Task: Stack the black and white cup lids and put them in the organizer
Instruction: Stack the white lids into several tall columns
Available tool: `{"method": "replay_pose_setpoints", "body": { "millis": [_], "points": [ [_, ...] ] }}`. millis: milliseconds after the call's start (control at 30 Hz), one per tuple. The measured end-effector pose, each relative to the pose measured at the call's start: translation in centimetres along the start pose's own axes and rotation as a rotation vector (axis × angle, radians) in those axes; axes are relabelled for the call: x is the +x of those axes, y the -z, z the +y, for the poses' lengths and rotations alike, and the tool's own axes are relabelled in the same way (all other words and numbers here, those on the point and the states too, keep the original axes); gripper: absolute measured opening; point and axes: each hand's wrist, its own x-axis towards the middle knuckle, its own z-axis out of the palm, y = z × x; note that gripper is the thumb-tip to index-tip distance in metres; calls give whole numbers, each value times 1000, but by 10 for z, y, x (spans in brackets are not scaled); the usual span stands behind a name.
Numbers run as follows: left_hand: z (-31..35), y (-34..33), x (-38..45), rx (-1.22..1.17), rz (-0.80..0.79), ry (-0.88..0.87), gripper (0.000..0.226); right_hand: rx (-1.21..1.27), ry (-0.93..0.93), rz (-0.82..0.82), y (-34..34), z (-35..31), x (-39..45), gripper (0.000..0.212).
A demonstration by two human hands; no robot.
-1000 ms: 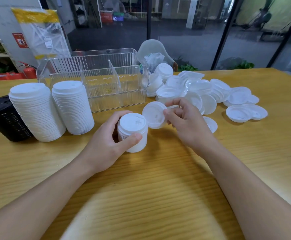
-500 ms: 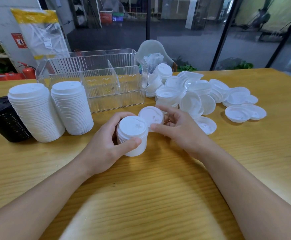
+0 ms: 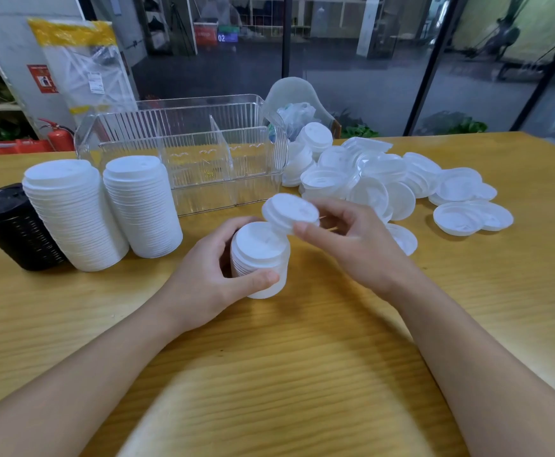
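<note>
Your right hand (image 3: 352,245) is pinching a white lid (image 3: 290,212) by its rim at 12 o'clock of the stack (image 3: 259,258) your left hand (image 3: 203,288) is gripping — it's probably light, flexible, slippery.

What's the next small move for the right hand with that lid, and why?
Probably lower and level the single lid onto the short stack. The right hand holds it tilted, its edge just over the stack's top, and the left hand grips the stack steady on the table.
</note>
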Motion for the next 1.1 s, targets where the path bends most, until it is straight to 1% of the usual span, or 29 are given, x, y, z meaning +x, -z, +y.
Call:
{"method": "replay_pose_setpoints", "body": {
  "millis": [100, 233, 300, 367, 433, 533, 667, 733, 900, 1100],
  "points": [
    [-1, 0, 1, -20, -9, 1, 78, -63, 16, -107, -9, -1, -3, 34],
    [-1, 0, 1, -8, -18, 5, 78, -92, 37, -157, -14, -4, -7, 37],
    [-2, 0, 2, 11, -18, 10, 86, -96, 55, -166, -16, -5, -8, 38],
    [-4, 1, 2, 26, -11, 25, 100, -114, 64, -174, -18, -5, -8, 42],
    [-4, 1, 2, 33, -19, 36, 109, -139, 68, -175, -21, -3, -8, 47],
    [-4, -1, 3, 39, -30, 27, 113, -158, 66, -179, -24, -1, -9, 54],
    [-6, -1, 4, 15, -6, 30, 121, -184, 71, -190, -27, 1, -9, 60],
    [-6, -2, 4, 3, -2, 21, 120, -201, 71, -187, -28, 2, -9, 61],
    [-7, -2, 5, 31, 20, -6, 107, -231, 92, -183, -29, 2, -9, 57],
    [-8, -2, 4, 12, 10, 1, 106, -235, 105, -189, -29, 2, -7, 54]
  ]
}}
